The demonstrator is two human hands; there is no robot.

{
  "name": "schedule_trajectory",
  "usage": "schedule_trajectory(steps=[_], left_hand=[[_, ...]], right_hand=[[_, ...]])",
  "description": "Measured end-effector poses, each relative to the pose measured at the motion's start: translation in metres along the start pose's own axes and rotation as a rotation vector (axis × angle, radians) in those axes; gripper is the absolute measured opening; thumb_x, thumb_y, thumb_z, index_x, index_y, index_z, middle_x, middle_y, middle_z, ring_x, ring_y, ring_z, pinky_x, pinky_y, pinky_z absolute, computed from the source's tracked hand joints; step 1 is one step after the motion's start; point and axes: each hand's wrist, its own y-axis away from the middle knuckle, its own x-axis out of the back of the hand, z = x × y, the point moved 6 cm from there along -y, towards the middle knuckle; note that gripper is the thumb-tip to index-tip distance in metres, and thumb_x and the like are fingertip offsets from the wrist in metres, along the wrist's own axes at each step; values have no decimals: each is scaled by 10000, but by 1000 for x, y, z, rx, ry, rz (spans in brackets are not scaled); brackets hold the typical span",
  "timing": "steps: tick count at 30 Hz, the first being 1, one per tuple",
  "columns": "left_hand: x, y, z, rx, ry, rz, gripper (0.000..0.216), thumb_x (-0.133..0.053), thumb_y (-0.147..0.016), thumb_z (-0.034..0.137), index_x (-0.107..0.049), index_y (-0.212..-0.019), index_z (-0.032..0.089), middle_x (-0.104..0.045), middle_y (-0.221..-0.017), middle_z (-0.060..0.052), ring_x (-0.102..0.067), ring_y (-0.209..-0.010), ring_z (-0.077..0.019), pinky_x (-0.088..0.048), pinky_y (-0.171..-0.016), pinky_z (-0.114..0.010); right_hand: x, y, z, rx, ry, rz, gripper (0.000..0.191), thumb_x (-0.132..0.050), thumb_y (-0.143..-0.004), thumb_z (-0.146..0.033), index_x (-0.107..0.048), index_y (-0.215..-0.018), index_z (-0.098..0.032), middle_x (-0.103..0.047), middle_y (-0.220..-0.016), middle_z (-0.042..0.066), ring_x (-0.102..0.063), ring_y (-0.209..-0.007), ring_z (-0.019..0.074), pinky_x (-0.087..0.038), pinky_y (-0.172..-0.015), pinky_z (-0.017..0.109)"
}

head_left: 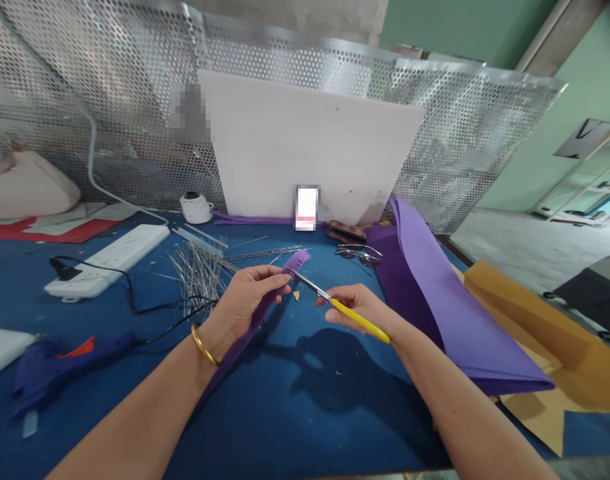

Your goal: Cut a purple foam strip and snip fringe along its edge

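Observation:
My left hand [249, 297] is closed on a long purple foam strip [255, 320], which runs from near my wrist up to its fringed tip [299, 260]. My right hand [357, 308] grips yellow-handled scissors [352, 315]. The metal blades [309, 285] point left and reach the strip just below its tip. Both hands hover over the blue table covering [305, 400]. A small tan scrap [296, 295] lies on the covering between the hands.
A blue glue gun [59, 363] lies at the left with its black cord, beside a white power strip [107, 259]. Thin metal wires [199, 270] lie behind the hands. Purple foam sheets [449, 307] and tan sheets [539, 327] are stacked on the right. A white board [309, 153] leans on perforated metal.

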Motion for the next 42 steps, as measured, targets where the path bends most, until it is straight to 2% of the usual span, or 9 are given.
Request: schedule_trajectory(steps=[7, 20, 32, 39, 42], left_hand=[[0, 2, 0, 8, -15, 63, 181, -825, -647, 306, -738, -697, 156, -687, -584, -2, -520, -457, -73, -379, -473, -192], [2, 2, -1, -2, -24, 89, 179, -821, -635, 303, -717, -671, 163, -641, -556, 25, -500, -436, -69, -342, -440, -191], [1, 0, -3, -41, -88, 39, 174, -779, -703, 320, -710, -711, 160, -643, -605, 21, -498, -461, -65, -349, -465, -180], [-9, -9, 12, -74, -107, 23, 197, -770, -700, 352, -697, -704, 169, -635, -610, 33, -507, -453, -74, -380, -489, -198], [-13, -17, 14, -67, -114, -2, 187, -778, -694, 332, -703, -703, 161, -638, -598, 28, -499, -442, -73, -366, -473, -196]], right_hand=[[4, -2, 5, 58, 91, 35, 417, -762, -700, -517, -694, -896, -155, -433, -652, -45, -349, -582, 106, -294, -517, 230], [3, -5, 9, 98, 233, 96, 387, -717, -743, -524, -693, -893, -169, -454, -650, -40, -373, -598, 119, -304, -515, 220], [1, -6, 5, 84, 276, 132, 321, -746, -740, -470, -665, -871, -188, -411, -654, -57, -331, -601, 114, -293, -524, 217], [1, -10, -3, 96, 266, 179, 329, -741, -750, -480, -638, -879, -196, -370, -652, -61, -323, -618, 122, -303, -541, 221], [5, -11, -5, 82, 260, 150, 337, -777, -721, -440, -631, -914, -206, -390, -660, -66, -332, -615, 119, -312, -543, 217]])
